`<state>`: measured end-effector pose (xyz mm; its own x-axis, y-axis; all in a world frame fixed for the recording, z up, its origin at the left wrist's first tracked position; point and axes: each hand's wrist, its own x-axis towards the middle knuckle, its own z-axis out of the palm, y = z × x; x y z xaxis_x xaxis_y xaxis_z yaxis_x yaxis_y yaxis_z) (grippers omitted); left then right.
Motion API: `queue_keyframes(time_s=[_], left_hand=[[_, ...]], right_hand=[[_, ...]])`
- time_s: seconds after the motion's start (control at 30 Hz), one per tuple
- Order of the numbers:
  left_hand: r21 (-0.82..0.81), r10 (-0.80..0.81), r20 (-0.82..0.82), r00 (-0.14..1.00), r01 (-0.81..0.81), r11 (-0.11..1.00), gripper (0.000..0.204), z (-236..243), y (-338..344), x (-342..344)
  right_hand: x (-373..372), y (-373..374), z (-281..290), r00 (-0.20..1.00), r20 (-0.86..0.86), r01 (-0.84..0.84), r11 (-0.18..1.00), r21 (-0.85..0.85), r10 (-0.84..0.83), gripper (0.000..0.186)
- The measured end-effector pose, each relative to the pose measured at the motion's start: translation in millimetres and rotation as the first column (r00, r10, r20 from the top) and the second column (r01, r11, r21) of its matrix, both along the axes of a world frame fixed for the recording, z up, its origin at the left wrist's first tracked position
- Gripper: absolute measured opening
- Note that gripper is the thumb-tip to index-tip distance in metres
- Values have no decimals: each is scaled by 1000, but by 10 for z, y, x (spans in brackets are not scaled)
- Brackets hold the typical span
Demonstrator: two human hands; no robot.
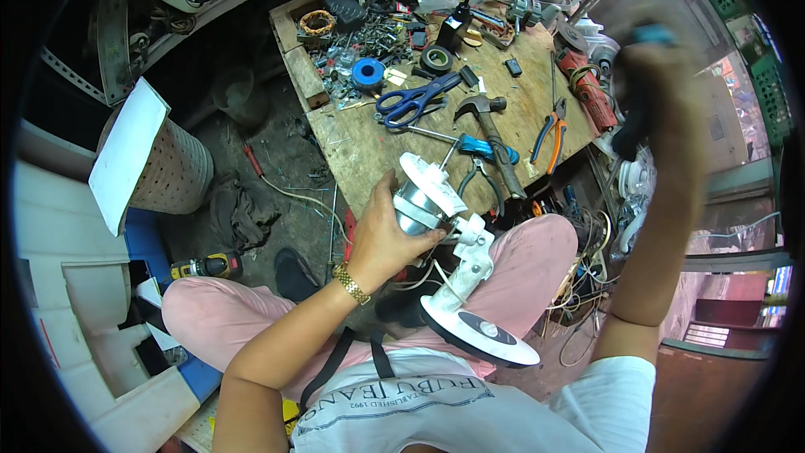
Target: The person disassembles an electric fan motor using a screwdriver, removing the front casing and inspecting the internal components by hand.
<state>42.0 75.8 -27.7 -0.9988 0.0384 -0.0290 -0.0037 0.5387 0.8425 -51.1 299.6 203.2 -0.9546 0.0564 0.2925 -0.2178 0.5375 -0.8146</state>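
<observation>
Our left hand (384,231) curls around the silver motor (413,208) of 1 white fan body (472,264), above our pink trousers (541,252) near the table (356,155); its long axis slants from motor, upper left, to round base (482,337), lower right. Our right hand (658,67) is blurred; we cannot tell its grip.

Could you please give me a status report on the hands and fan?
Left hand gripping white fan by motor housing. Right hand raised, blurred, holding dark tool. Fan tilted, no blades showing. Claw hammer on bench nearby.
</observation>
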Motion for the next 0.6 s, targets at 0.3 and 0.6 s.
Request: queue_keyframes(time_s=[0.3, 0.6], left_hand=[[-26, -2, 172, 985, 6, 1000, 80, 136, 37, -99], [84, -32, -49, 998, 36, 996, 88, 30, -134, -30]], right_hand=[[-11, -352, -1779, 553, 773, -269, 944, -189, 312, 42], [116, -577, -1769, 611, 745, -237, 960, -151, 268, 37]])
